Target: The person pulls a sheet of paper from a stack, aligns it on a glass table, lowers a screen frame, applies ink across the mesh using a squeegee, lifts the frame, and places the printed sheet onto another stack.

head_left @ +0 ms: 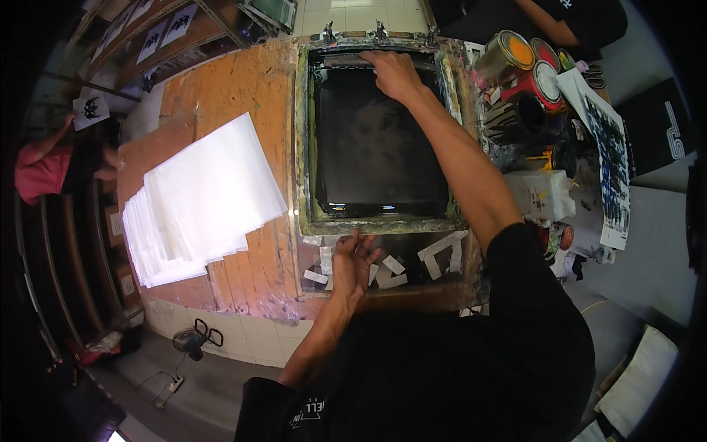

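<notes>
A screen printing frame (383, 227) with a black ink-coated mesh (383, 147) lies before me on the table. At its far end my right hand (392, 74) is closed on a squeegee (346, 62), a long bar lying across the frame. My left hand (355, 261) is at the middle of the frame's near edge, palm turned up and fingers apart. One of its fingertips touches the frame's edge. Several pieces of pale tape (392, 265) are stuck to the dark surface under and in front of the frame. Clamps (380, 31) stand along the frame's far side.
A fanned stack of white paper (210, 199) lies on the wooden table (221, 88) at left. Paint cans (515, 48), a white jug (541, 193) and an ink-smeared sheet (607, 162) crowd the right. A person (48, 169) holds a printed sheet by shelves; another (589, 22) is at far right.
</notes>
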Motion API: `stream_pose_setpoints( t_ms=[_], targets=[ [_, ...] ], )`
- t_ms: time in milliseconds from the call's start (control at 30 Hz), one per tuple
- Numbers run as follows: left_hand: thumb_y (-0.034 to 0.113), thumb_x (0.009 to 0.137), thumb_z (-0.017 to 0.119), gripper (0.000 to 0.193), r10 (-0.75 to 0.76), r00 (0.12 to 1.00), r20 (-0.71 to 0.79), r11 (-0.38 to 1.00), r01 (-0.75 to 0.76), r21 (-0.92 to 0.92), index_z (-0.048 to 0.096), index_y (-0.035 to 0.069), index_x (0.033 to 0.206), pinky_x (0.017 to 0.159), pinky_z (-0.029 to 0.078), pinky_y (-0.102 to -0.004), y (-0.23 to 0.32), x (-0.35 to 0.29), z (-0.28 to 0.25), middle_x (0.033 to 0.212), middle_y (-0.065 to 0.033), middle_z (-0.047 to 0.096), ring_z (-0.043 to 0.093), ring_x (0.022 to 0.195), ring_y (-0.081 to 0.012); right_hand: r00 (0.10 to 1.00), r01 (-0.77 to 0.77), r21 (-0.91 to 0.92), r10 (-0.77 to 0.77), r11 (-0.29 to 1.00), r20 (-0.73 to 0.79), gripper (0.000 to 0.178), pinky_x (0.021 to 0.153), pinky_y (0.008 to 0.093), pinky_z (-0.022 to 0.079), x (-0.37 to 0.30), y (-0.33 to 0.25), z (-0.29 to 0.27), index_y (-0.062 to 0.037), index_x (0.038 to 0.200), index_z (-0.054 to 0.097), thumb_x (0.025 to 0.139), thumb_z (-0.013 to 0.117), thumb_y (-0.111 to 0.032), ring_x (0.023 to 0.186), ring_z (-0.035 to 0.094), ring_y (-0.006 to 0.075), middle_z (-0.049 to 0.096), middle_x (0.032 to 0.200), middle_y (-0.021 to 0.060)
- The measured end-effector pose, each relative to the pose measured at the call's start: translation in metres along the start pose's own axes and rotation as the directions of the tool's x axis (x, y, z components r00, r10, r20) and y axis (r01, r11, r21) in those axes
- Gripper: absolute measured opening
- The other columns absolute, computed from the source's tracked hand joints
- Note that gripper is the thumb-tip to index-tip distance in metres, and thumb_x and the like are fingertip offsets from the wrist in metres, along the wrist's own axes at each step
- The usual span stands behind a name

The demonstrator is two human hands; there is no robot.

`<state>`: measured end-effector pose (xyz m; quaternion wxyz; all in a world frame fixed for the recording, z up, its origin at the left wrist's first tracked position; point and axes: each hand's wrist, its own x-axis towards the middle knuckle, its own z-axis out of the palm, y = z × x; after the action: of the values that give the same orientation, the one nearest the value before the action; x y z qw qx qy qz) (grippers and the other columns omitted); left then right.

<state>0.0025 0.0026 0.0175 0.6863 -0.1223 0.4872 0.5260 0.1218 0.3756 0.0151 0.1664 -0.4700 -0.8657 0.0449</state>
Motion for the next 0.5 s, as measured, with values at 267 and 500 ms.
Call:
stream_pose_setpoints(
  t_ms=[267, 500],
  targets=[
    [0.022, 0.097, 0.057, 0.026, 0.064, 0.997, 0.046, 0.991, -0.069, 0.118, 0.051, 0.009, 0.119, 0.097, 0.045, -0.0489, 0.002, -0.014, 0.004, 0.12, -0.0081, 0.055, 0.051, 0.125, -0.0247, 0.983, -0.092, -0.015, 0.093, 0.996, 0.161, 0.047, 0.093, 0.0571, 0.048, -0.088, -0.057, -0.006, -0.0148, 0.126, 0.065, 0.08, 0.066, -0.007, 0.112, 0.064, 0.0333, 0.07, 0.114, 0.0109],
    [0.019, 0.093, 0.056, 0.025, 0.074, 0.996, 0.06, 0.99, -0.08, 0.118, 0.053, 0.01, 0.116, 0.099, 0.04, -0.053, -0.002, -0.003, -0.005, 0.125, -0.0085, 0.056, 0.05, 0.126, -0.024, 0.976, -0.102, 0.043, 0.092, 0.994, 0.197, 0.053, 0.101, 0.0616, 0.04, -0.244, -0.166, -0.052, -0.0106, 0.129, 0.061, 0.077, 0.071, -0.008, 0.125, 0.058, 0.0363, 0.064, 0.13, 0.0122]
  ],
)
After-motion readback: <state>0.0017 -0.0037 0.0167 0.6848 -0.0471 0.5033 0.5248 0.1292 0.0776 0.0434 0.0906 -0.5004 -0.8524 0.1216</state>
